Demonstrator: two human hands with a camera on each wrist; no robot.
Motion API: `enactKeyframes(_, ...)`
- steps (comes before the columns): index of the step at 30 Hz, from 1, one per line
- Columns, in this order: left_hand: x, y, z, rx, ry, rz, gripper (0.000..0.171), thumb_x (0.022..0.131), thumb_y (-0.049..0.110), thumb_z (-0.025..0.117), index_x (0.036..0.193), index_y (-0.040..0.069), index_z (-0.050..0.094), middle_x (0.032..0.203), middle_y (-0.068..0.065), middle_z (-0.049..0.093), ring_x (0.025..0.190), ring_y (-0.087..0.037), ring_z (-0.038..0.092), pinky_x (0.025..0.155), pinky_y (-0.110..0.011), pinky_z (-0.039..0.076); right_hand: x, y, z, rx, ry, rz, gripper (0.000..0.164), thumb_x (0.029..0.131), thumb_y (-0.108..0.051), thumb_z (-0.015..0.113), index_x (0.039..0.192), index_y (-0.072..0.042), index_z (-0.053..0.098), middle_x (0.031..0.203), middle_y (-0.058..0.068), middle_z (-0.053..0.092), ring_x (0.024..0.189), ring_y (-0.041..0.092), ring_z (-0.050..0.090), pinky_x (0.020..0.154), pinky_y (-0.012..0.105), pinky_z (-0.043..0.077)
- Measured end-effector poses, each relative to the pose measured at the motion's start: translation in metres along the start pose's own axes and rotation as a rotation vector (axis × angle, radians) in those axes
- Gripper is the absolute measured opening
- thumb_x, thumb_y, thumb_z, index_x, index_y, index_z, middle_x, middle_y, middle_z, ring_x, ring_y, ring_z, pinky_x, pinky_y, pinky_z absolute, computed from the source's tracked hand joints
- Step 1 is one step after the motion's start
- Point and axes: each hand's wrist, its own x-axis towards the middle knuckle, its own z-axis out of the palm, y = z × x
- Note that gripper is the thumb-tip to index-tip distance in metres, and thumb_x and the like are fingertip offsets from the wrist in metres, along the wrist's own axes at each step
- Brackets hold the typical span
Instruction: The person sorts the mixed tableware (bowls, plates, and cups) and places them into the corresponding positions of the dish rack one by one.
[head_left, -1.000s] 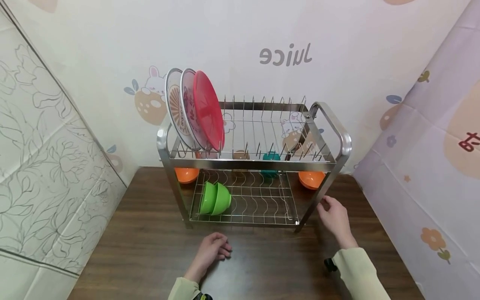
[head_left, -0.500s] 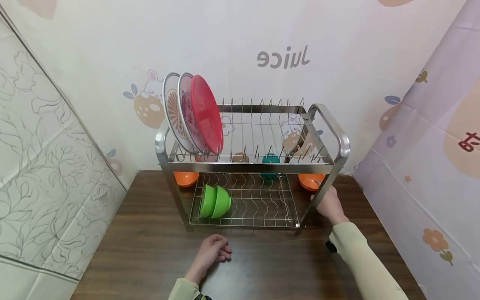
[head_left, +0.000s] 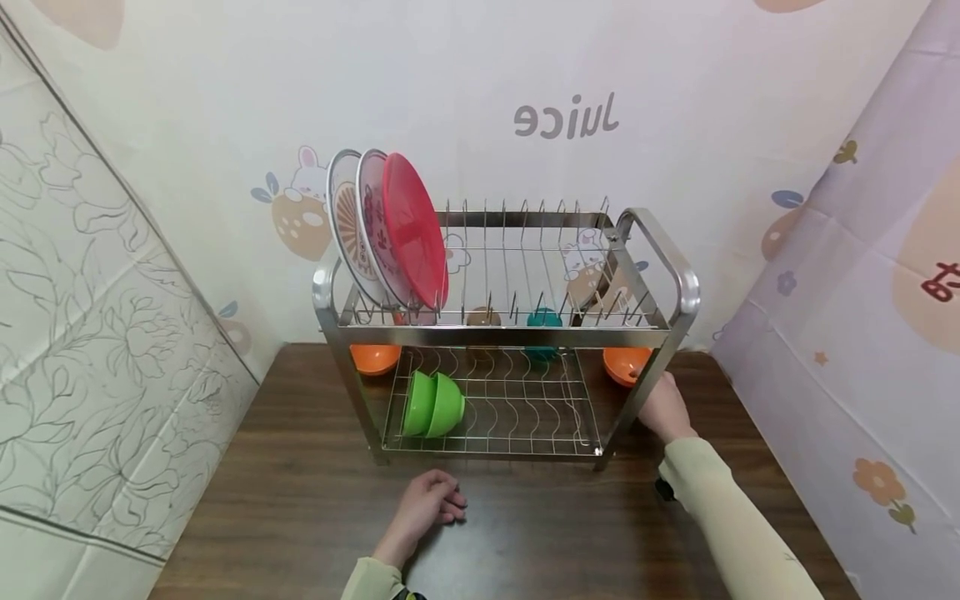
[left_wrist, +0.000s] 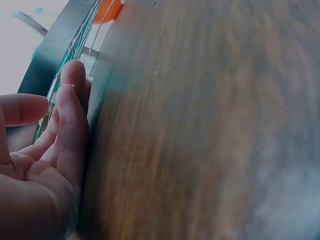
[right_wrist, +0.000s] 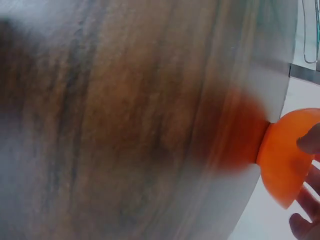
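At the right side of the metal dish rack [head_left: 502,335], my right hand [head_left: 663,410] pinches the rim of an orange bowl [head_left: 624,365]. In the right wrist view one digit lies on the outer wall of this orange bowl [right_wrist: 286,150], and other fingers [right_wrist: 309,202] reach past its rim; the bowl's base is on the tabletop. My left hand [head_left: 426,504] rests on the wooden table [head_left: 525,533] in front of the rack, loosely curled, holding nothing. The left wrist view shows the left hand's fingers [left_wrist: 72,125] relaxed.
Three plates, the outermost a red plate [head_left: 415,229], stand upright at the rack's upper left. Two green bowls [head_left: 435,404] lean on the lower tier. Behind are a second orange bowl [head_left: 375,358], a teal cup [head_left: 543,332] and a brown cup [head_left: 482,327].
My right hand has moved forward from beside the rack's right leg to the orange bowl and taken hold of its rim. The left hand has stayed in place.
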Motion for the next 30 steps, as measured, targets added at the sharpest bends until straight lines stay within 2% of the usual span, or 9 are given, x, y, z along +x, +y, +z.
enactKeyframes(2,0.0,0.0,0.0,-0.001,0.002,0.002,0.027,0.1,0.017,0.056,0.109,-0.009,0.058,0.084,-0.012,0.069,0.069,-0.019,0.069,0.059,-0.025,0.055,-0.002,0.0,0.001,-0.007,0.029,-0.027,0.017,0.087,0.0,0.064,0.103,0.005,0.069,0.107,0.027,0.066,0.11,0.048,0.052,0.104,0.061,0.033)
enactKeyframes(5,0.0,0.0,0.001,0.003,0.004,0.007,0.027,0.1,0.016,0.056,0.109,-0.01,0.057,0.084,-0.013,0.069,0.069,-0.019,0.069,0.059,-0.025,0.055,-0.007,0.0,0.001,0.012,0.031,-0.028,0.01,0.088,-0.004,0.068,0.097,0.001,0.069,0.095,0.021,0.067,0.095,0.042,0.06,0.092,0.061,0.044)
enactKeyframes(7,0.001,-0.001,0.001,0.009,0.004,0.009,0.027,0.101,0.015,0.055,0.109,-0.01,0.057,0.084,-0.013,0.069,0.069,-0.019,0.069,0.059,-0.025,0.055,-0.011,-0.001,0.001,0.026,0.029,-0.011,0.007,0.091,-0.007,0.066,0.096,-0.002,0.068,0.092,0.017,0.066,0.087,0.038,0.061,0.083,0.06,0.048)
enactKeyframes(10,0.002,-0.002,0.001,0.017,0.004,0.013,0.026,0.101,0.012,0.054,0.109,-0.012,0.056,0.083,-0.014,0.069,0.068,-0.019,0.069,0.059,-0.025,0.055,-0.018,-0.002,-0.001,0.01,0.062,-0.018,0.003,0.095,-0.007,0.062,0.095,-0.004,0.064,0.091,0.016,0.064,0.085,0.036,0.061,0.076,0.059,0.05)
enactKeyframes(14,0.004,-0.002,0.002,0.022,0.001,0.015,0.025,0.101,0.01,0.052,0.108,-0.014,0.056,0.082,-0.014,0.069,0.068,-0.019,0.069,0.059,-0.025,0.055,-0.028,-0.004,-0.006,-0.053,0.126,-0.061,0.003,0.091,-0.001,0.063,0.093,-0.004,0.064,0.092,0.016,0.064,0.083,0.038,0.063,0.071,0.059,0.05)
enactKeyframes(16,0.003,0.0,0.001,0.019,0.0,0.018,0.025,0.101,0.011,0.053,0.108,-0.013,0.056,0.082,-0.013,0.069,0.067,-0.019,0.069,0.058,-0.024,0.054,-0.033,-0.007,-0.011,-0.066,0.123,-0.055,0.004,0.091,-0.002,0.064,0.094,-0.005,0.064,0.092,0.015,0.064,0.081,0.037,0.063,0.068,0.059,0.049)
enactKeyframes(21,0.001,0.001,0.0,0.014,-0.002,0.023,0.026,0.1,0.016,0.056,0.107,-0.009,0.058,0.081,-0.011,0.068,0.068,-0.019,0.069,0.058,-0.025,0.055,-0.049,-0.021,-0.033,-0.042,0.102,0.033,0.008,0.093,-0.01,0.066,0.098,-0.005,0.062,0.089,0.015,0.063,0.076,0.036,0.06,0.065,0.058,0.047)
enactKeyframes(25,-0.002,-0.001,0.0,0.024,-0.007,0.027,0.026,0.099,0.017,0.057,0.106,-0.008,0.059,0.082,-0.011,0.068,0.068,-0.019,0.069,0.059,-0.025,0.055,-0.073,-0.033,-0.042,-0.016,0.119,0.081,0.022,0.096,-0.013,0.063,0.112,0.002,0.063,0.1,0.023,0.064,0.083,0.042,0.062,0.069,0.061,0.048)
enactKeyframes(30,-0.004,-0.001,0.003,0.039,-0.012,0.027,0.026,0.099,0.018,0.058,0.107,-0.007,0.059,0.083,-0.011,0.068,0.068,-0.019,0.069,0.059,-0.026,0.055,-0.106,-0.048,-0.042,0.056,0.228,0.094,0.021,0.098,-0.012,0.062,0.109,0.005,0.065,0.099,0.024,0.065,0.086,0.044,0.063,0.075,0.06,0.048)
